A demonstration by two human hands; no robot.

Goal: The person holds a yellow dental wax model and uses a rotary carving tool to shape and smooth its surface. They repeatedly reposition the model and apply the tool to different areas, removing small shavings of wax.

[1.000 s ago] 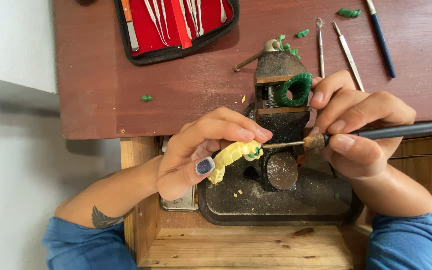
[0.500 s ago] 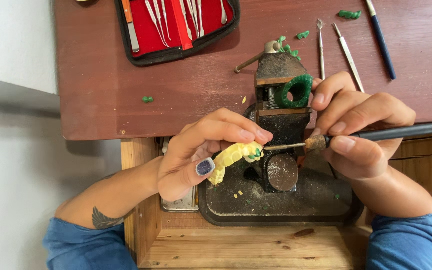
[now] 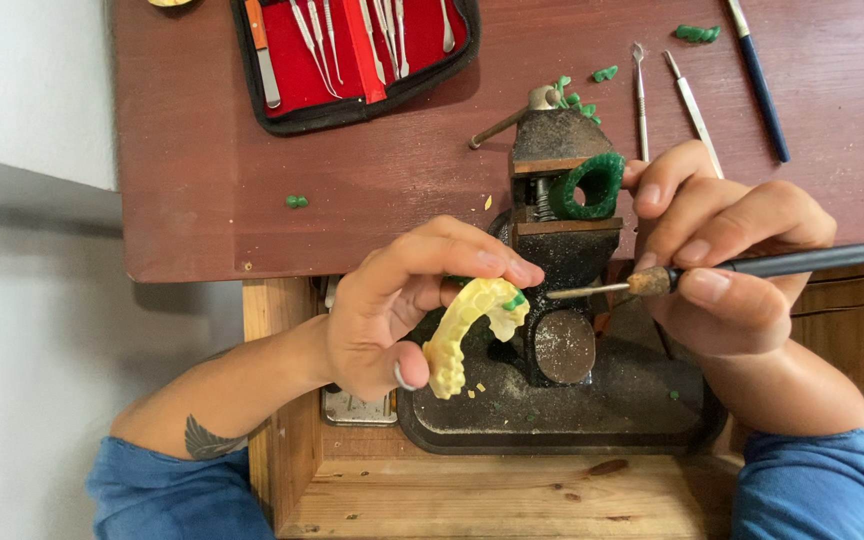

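Two hands at frame centre: left hand (image 3: 392,320) pinches yellow dental model (image 3: 467,330), green wax (image 3: 515,300) on one end only, most teeth bare; right hand (image 3: 727,265) pinches wax tool (image 3: 742,270), tip just beside it.

sleeves: blue fabric, pushed up to the elbows on both arms | left forearm: dark winged tattoo near the sleeve edge | left hand (image 3: 392,320): thumbnail painted dark with a pale edge | right hand (image 3: 732,260): bare short nails, no rings
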